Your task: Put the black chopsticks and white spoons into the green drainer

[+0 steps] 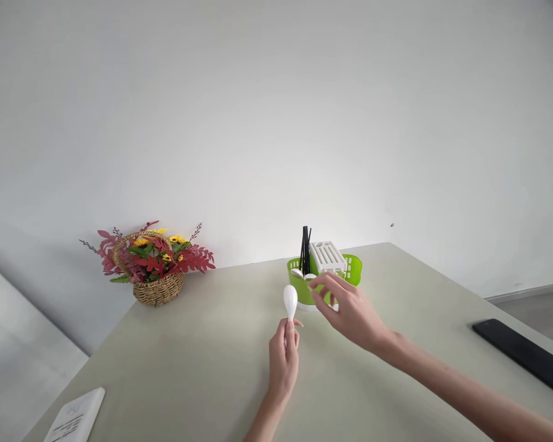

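Note:
My left hand is closed around the handle of a white soup spoon, its bowl pointing up. Slightly higher and to the right, my right hand hovers in front of the green basket, fingers curved and apart with nothing visible between them. Black chopsticks stand upright in the basket's left part. Beside them, white spoon bowls show at the rim. A white slotted rack sits at the basket's middle. My right hand hides part of the basket's front.
To the left, a wicker basket of red and yellow artificial flowers stands by the wall. A white card-like box lies at the table's near left edge. On the right lies a long black case. The table meets the wall behind.

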`<action>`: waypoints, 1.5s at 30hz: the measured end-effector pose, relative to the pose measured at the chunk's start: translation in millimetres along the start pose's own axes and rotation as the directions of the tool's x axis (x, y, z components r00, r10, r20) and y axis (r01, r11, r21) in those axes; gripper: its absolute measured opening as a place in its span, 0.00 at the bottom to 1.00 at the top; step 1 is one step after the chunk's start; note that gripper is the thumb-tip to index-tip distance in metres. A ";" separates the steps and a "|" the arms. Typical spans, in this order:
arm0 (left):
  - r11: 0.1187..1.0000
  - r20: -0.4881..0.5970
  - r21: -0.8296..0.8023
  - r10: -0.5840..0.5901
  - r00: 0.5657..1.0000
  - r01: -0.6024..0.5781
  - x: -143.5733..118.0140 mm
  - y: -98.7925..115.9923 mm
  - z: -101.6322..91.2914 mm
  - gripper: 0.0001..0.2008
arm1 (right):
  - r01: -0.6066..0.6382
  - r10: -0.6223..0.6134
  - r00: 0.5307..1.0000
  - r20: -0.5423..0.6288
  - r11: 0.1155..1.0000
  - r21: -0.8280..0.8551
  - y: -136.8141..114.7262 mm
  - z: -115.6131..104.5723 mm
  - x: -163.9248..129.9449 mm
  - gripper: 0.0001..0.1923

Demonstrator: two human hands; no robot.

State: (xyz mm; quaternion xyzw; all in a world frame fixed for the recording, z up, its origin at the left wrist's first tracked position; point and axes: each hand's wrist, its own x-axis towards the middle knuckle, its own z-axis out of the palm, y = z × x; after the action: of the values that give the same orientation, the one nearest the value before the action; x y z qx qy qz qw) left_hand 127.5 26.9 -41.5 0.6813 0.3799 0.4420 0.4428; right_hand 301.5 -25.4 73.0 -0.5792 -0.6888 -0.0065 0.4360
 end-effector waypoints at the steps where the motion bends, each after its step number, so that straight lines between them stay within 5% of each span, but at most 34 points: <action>1: 1.000 0.010 0.004 0.016 1.000 -0.016 -2.7 3.8 1.2 0.24 | -0.079 0.078 0.997 0.007 0.992 0.095 -1.6 -1.6 -9.1 0.10; 5: 0.998 -0.004 0.017 0.056 0.998 -0.056 -19.8 21.9 14.1 0.22 | -0.349 0.329 0.937 0.117 0.887 0.303 -6.4 0.8 -38.7 0.14; 12: 0.973 0.085 0.180 0.131 0.988 -0.145 -45.8 55.6 37.2 0.16 | -0.468 0.333 0.881 0.335 0.710 0.526 -16.0 20.7 -58.3 0.23; 17: 0.774 0.339 0.448 0.315 0.886 -0.447 -44.9 86.3 13.0 0.10 | -0.456 0.401 0.886 0.235 0.655 0.602 -4.0 7.7 -55.8 0.28; 20: 0.663 0.239 0.574 0.426 0.873 -0.481 -34.1 111.4 -5.1 0.08 | -0.501 0.346 0.866 0.362 0.601 0.623 1.8 -7.3 -54.9 0.28; 22: 0.597 0.225 0.622 0.483 0.846 -0.506 -25.5 127.7 -12.1 0.18 | -0.548 0.245 0.819 0.519 0.601 0.582 1.1 -15.1 -56.5 0.28; 24: 0.536 0.336 0.624 0.472 0.815 -0.568 -19.3 141.3 -14.8 0.25 | -0.553 0.154 0.772 0.617 0.641 0.532 -1.9 -20.6 -59.5 0.27; 27: 0.504 0.544 0.579 0.347 0.764 -0.641 -17.9 154.5 -15.1 0.23 | -0.505 0.103 0.765 0.636 0.709 0.492 -6.1 -26.7 -64.4 0.25; 31: 0.491 0.617 0.581 0.255 0.744 -0.650 -21.7 160.1 -19.6 0.28 | -0.457 0.075 0.758 0.648 0.770 0.445 -4.5 -30.9 -70.1 0.25; 33: 0.480 0.599 0.606 0.248 0.761 -0.634 -19.7 159.9 -26.4 0.29 | -0.423 0.085 0.773 0.629 0.808 0.410 1.4 -30.9 -73.3 0.25; 37: 0.500 0.506 0.631 0.313 0.803 -0.593 -3.9 154.2 -47.6 0.29 | -0.287 0.128 0.886 0.446 0.906 0.309 28.7 -29.1 -84.1 0.21; 40: 0.547 0.328 0.635 0.448 0.832 -0.545 15.6 148.1 -64.4 0.24 | -0.297 0.228 0.942 0.248 0.909 0.293 62.2 -24.9 -99.4 0.20; 45: 0.580 -0.057 0.710 0.613 0.788 -0.400 60.6 147.5 -81.1 0.16 | -0.454 0.440 0.891 0.116 0.841 0.293 121.3 -9.9 -137.5 0.22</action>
State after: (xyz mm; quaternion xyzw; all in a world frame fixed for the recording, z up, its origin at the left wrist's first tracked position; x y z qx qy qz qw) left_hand 89.4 56.6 130.8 0.7979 0.3595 0.4823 -0.0393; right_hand 397.8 -99.5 -64.6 -0.6473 -0.5364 0.2169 0.4962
